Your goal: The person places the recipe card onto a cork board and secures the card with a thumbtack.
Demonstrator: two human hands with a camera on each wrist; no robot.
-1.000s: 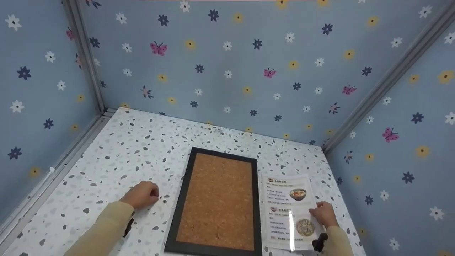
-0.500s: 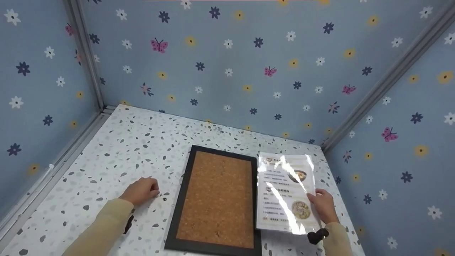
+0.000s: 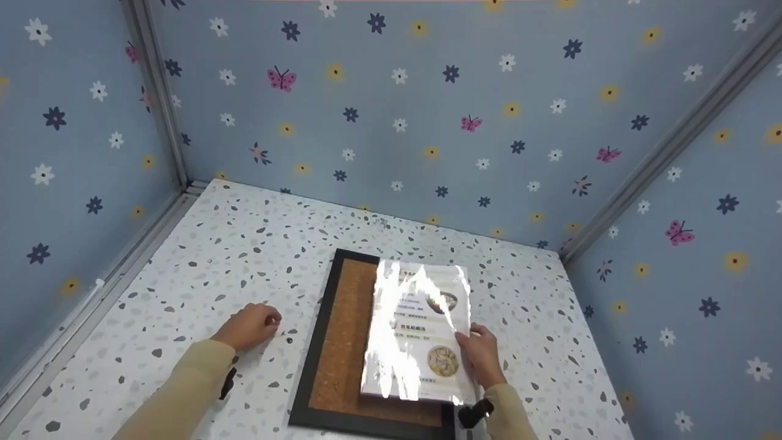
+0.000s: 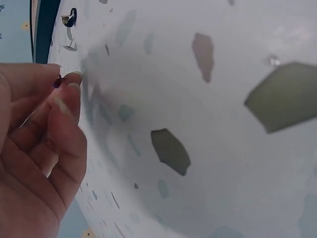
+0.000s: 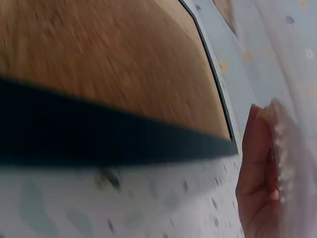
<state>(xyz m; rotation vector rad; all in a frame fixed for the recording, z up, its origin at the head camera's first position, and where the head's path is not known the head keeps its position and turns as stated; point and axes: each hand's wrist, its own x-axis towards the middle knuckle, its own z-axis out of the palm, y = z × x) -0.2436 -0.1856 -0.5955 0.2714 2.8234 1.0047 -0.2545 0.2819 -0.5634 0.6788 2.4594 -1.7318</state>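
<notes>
My left hand (image 3: pixel 247 327) rests above the table left of the corkboard, thumb and fingertips pinching a tiny dark thumbtack (image 4: pixel 57 83), mostly hidden by the fingers. Two more thumbtacks lie on the table past the fingertips in the left wrist view: a shiny one (image 4: pixel 68 20) and a flat-headed one (image 4: pixel 71 47). My right hand (image 3: pixel 482 354) grips the right edge of a glossy recipe sheet (image 3: pixel 452 330) with printed text and two food pictures. The sheet hangs over the right part of the black-framed corkboard (image 3: pixel 342 342), hiding much of the cork.
The speckled white table (image 3: pixel 244 244) extends around the corkboard. Blue flowered panels (image 3: pixel 403 140) enclose it at the back and both sides, with grey metal rails (image 3: pixel 160 98) at the corners. Strong glare covers much of the sheet.
My right hand has lifted the recipe sheet from the table right of the corkboard and carried it left over the cork. My left hand has stayed in about the same place.
</notes>
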